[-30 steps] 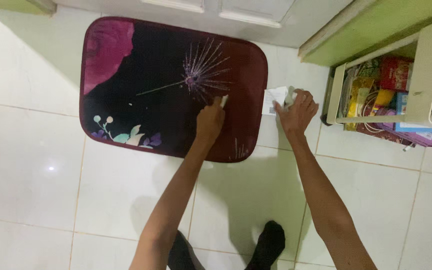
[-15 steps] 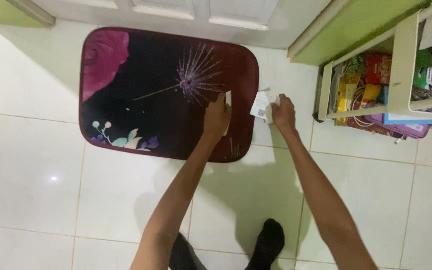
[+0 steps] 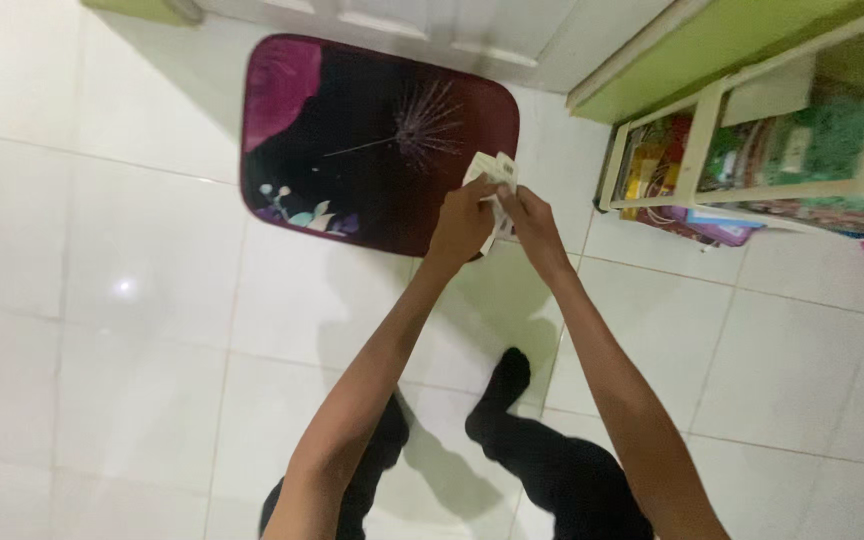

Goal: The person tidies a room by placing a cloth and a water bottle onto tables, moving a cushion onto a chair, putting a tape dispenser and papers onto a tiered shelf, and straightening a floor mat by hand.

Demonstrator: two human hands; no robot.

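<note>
My left hand (image 3: 462, 222) and my right hand (image 3: 530, 220) meet in front of me, both gripping the same bundle of white paper scraps (image 3: 492, 172) that sticks up between them. They hover above the near right corner of a dark maroon floor mat (image 3: 352, 130) with a pink petal, a pale starburst and small flowers printed on it. My legs in black and one black sock (image 3: 497, 390) show below on the white tiles.
A cream shelf rack (image 3: 712, 130) packed with colourful packets and books stands at the right against a green wall base. A white door runs along the top edge behind the mat. White floor tiles (image 3: 102, 300) spread to the left and front.
My right hand lifted the white paper off the floor beside the mat and moved left to join my left hand. The view has risen and tilted, and everything looks smaller.
</note>
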